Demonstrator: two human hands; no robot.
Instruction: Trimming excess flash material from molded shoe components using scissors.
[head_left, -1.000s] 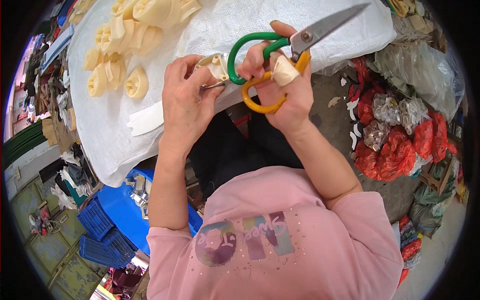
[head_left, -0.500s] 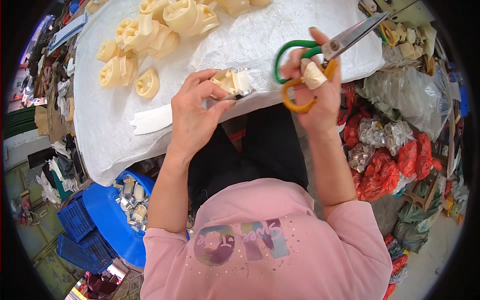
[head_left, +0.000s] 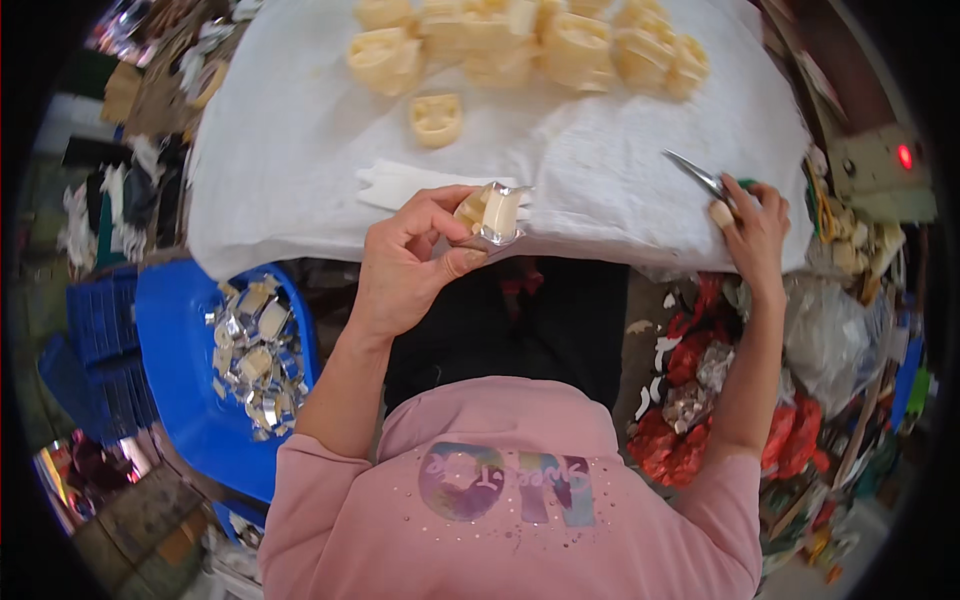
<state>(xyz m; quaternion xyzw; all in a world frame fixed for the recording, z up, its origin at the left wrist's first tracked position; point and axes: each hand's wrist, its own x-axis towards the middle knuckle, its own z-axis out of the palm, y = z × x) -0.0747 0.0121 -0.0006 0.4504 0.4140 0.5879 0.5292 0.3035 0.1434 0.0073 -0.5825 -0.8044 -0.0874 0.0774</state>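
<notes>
Here, left hand [head_left: 405, 265] pinches a cream block in silver foil wrapper [head_left: 495, 215], lifted clear for peeling; right hand [head_left: 755, 225] closes round steel-bladed scissors [head_left: 700, 178], parked on the white cloth-covered table [head_left: 300, 150].

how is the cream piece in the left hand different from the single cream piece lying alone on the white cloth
The held piece sits pinched between the fingers of the left hand, above the table edge; the lone piece lies flat on the white cloth. The held piece has shiny silver foil around it; the lone piece shows none. Both are pale cream.
</notes>
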